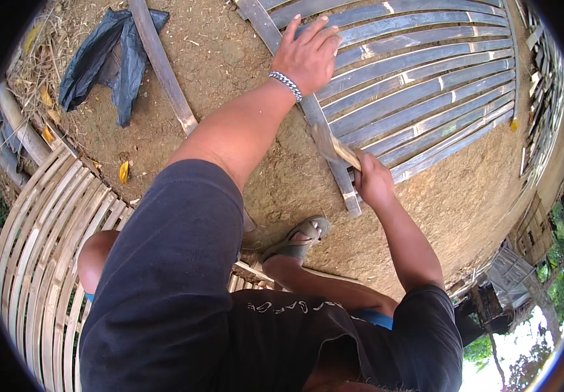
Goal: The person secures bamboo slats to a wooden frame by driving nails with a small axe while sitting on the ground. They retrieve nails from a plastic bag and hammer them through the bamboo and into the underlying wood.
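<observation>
My left hand [306,55], with a chain bracelet at the wrist, lies with its fingers stretched out over the upper left edge of a slatted bamboo panel [419,81]. The fingers rest across the panel's cross strip [320,121] and the ends of its slats. Lower down, my right hand [375,179] is wrapped round the wooden handle of a hammer [345,153]. The hammer's head is smeared by motion and appears over the cross strip; whether it touches cannot be told. Dark grey-blue slats run rightward from the strip to a second strip at the far side.
A second slatted bamboo panel [40,261] is at the lower left, beside my knee. A long bamboo strip [161,65] and a black plastic bag [115,62] lie on the bare earth. Split bamboo is piled [549,111] at the right. My sandalled foot [305,235] stands near the panel.
</observation>
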### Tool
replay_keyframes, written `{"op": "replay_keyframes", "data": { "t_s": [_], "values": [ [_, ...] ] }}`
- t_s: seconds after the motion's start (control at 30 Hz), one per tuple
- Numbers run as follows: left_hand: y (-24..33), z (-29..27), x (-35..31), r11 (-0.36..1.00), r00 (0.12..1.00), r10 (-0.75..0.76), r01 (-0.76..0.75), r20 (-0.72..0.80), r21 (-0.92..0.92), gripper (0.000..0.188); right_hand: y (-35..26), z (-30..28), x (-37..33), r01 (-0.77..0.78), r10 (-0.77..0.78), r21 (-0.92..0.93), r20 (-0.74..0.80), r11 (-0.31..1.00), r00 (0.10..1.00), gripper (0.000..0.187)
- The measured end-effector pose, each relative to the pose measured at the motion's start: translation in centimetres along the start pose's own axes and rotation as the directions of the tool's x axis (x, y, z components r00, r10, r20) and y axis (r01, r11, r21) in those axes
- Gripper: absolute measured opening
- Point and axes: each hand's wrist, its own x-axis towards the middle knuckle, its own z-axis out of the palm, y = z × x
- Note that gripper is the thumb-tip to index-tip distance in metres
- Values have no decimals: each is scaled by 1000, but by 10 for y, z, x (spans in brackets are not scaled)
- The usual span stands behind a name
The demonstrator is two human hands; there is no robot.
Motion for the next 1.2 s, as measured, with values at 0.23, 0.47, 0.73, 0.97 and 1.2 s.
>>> {"op": "replay_keyframes", "data": {
  "t_s": [0.23, 0.47, 0.73, 0.97, 1.2],
  "values": [
    [2, 0, -1, 1000, 1000, -14, 14, -6, -10, 28, 1, -16, -3, 408, -362, 175, -244, 896, 900, 34],
    [1, -2, -2, 1000, 1000, -7, 7, -7, -11, 28, 5, -18, 3, 265, -233, 142, -212, 954, 949, 37],
    [0, -1, -2, 1000, 1000, -6, 6, 11, 3, 29, 13, -5, 14, -92, 91, -26, -45, 995, 995, 24],
    [0, 0, -3, 1000, 1000, -10, 10, 5, -13, 30, 15, 6, 2, -70, 73, -31, 109, 997, 991, 39],
    [1, -2, 4, 1000, 1000, -7, 7, -13, -20, 27, 16, 10, -3, 95, -71, 145, -165, 985, 984, 33]
  ]
}}
